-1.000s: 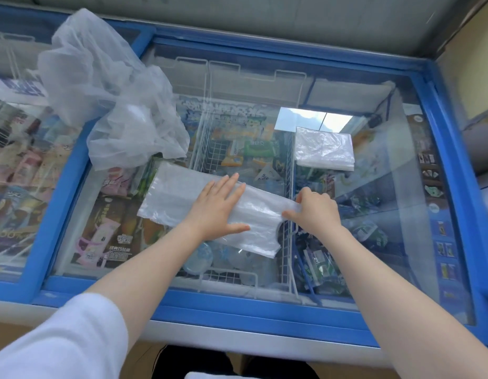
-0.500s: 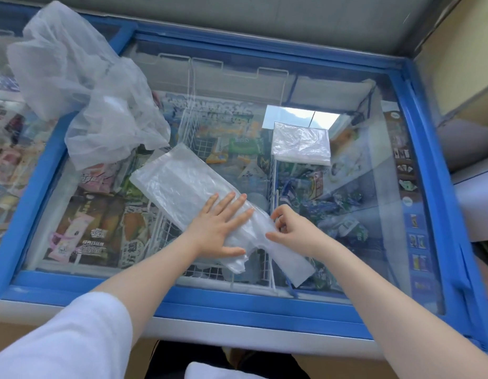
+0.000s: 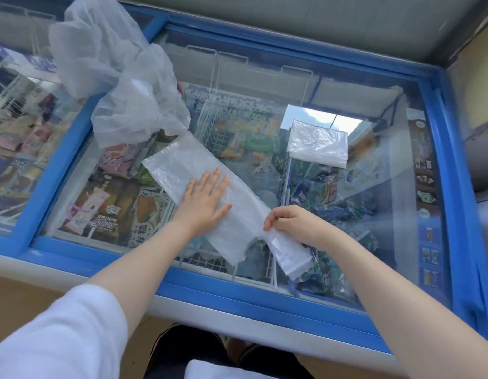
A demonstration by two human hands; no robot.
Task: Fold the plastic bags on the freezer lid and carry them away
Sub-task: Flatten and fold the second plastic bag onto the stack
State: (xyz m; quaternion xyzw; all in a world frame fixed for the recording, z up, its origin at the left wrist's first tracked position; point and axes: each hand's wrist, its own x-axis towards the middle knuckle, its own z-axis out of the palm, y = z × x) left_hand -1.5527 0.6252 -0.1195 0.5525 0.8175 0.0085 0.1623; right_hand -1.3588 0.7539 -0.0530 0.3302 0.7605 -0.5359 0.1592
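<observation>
Lying flat on the glass freezer lid point(image 3: 333, 86), near centre: one flattened plastic bag point(image 3: 177, 162), long axis running from 10 o'clock to 4 o'clock, smoothed but not yet folded down to size. Pressed upon it, fingers straight and spread: left hand point(image 3: 206, 199). Pinching its narrower handle end at 4 o'clock of that, fingers curled round the film: right hand point(image 3: 289, 221). Stacked at 2 o'clock, well apart from the hands: folded bags point(image 3: 318, 144), a neat square pile, judged finished. Heaped at 11 o'clock, over the blue frame point(image 3: 59, 170) between two lids: crumpled bags point(image 3: 122, 77), loose and unfolded, judged still to do. Progress, by estimate: partway; several folded, one in hand, a heap left, carrying away not begun. Surface: sloped clear glass, blue-edged, showing wire baskets point(image 3: 210, 127) and packaged ice creams point(image 3: 98, 209) beneath. Surroundings: grey wall behind, tan wall at 3 o'clock, floor below hidden mostly by arms and a white sleeve point(image 3: 54, 340).
</observation>
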